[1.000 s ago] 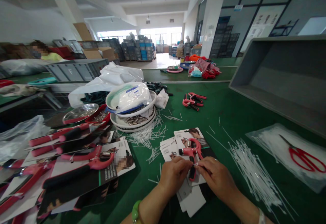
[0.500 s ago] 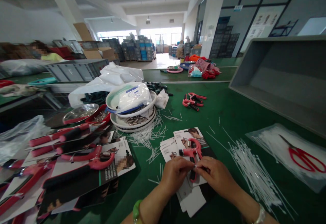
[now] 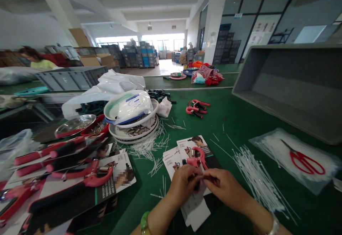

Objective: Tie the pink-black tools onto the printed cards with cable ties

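In front of me a pink and black spring hand gripper [image 3: 201, 155] lies on a printed cardboard card [image 3: 213, 161], with more cards stacked beneath. My left hand [image 3: 183, 183] and my right hand [image 3: 224, 187] meet over its handles, fingertips pinched close together. A thin white cable tie [image 3: 201, 168] shows between them; its ends are hidden by the fingers. Right of the cards lies a loose bundle of white cable ties [image 3: 258, 179]. On the left is a heap of carded hand grippers [image 3: 98, 178].
Scissors with red handles [image 3: 304, 161] rest on a plastic bag of ties [image 3: 275, 144]. A grey crate [image 3: 288, 82] stands tipped at the right. Stacked bowls [image 3: 133, 133] hold metal springs. Several uncarded hand grippers [image 3: 197, 108] lie further back. Another person [image 3: 40, 60] is at the far left.
Both hands stay at the hand gripper, with the fingers shifted slightly and now covering more of its handles. The whole view has turned a little to the right.
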The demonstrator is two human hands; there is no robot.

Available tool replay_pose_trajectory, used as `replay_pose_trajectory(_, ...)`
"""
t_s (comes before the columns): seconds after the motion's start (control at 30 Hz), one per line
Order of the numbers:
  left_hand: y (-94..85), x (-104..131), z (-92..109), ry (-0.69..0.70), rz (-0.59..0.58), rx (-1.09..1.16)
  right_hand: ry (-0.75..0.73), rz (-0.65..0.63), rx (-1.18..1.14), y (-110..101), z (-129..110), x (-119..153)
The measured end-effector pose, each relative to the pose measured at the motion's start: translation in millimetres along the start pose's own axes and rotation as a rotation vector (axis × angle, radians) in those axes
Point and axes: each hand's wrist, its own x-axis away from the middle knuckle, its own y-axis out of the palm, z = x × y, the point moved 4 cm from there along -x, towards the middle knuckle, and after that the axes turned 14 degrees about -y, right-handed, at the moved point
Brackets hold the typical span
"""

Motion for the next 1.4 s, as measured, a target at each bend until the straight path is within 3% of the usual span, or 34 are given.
replay_pose_trajectory(0.13, 3.4, -1.6, -0.4, 0.055, -0.038, -0.045, 0.033, 0.027, -0.097, -6.2, 1.1, 2.6)
replay_pose_trajectory(0.3, 7.2, -3.0, -3.3, 0.044, -0.070, -0.058, 0.013, 0.100, -0.016, 0.5, 2.7, 0.2)
replay_pose_trajectory(0.47, 3.4, -0.6, 1.0, -0.004, -0.064, -0.096, -0.005, 0.216, 0.205, 7.0, 6.2, 4.0)
replay_pose_trajectory(0.57, -1.3, 0.4, 4.0, -0.073, -0.060, -0.170, -0.021, 0.329, 0.255, -0.6, 12.8, 15.1)
replay_pose_trajectory(0.7, -3.9, 0.5, 5.3, -0.109, -0.085, -0.177, 0.119, 0.494, 0.183, -18.7, 24.1, 32.2)
replay_pose_trajectory(0.8, -1.9, 0.9, 4.2, -0.095, -0.103, -0.110, 0.137, 0.310, 0.108, -14.0, 18.5, 27.7)
replay_pose_trajectory(0.9, 0.9, 2.3, 2.0, -0.081, -0.103, -0.085, 0.076, 0.068, 0.219, -0.7, 5.8, 12.4)
replay_pose_trajectory(1.0, 0.6, 3.7, 0.0, -0.099, -0.093, -0.088, -0.026, 0.024, 0.306, 7.3, -1.3, -1.8)
replay_pose_trajectory(1.1, -3.6, 4.2, 0.1, -0.175, -0.071, -0.137, -0.107, 0.180, 0.255, 8.2, 0.8, -3.0)
replay_pose_trajectory(1.23, -7.4, 5.1, 8.1, -0.196, -0.089, -0.223, -0.035, 0.446, 0.201, 7.7, 13.3, 19.2)
replay_pose_trajectory(1.33, -5.9, 7.3, 13.8, -0.152, -0.127, -0.235, 0.014, 0.505, 0.160, 10.7, 16.4, 33.1)
replay_pose_trajectory(1.4, -4.6, 9.0, 14.2, -0.131, -0.135, -0.236, -0.028, 0.495, 0.120, 11.1, 12.3, 32.4)
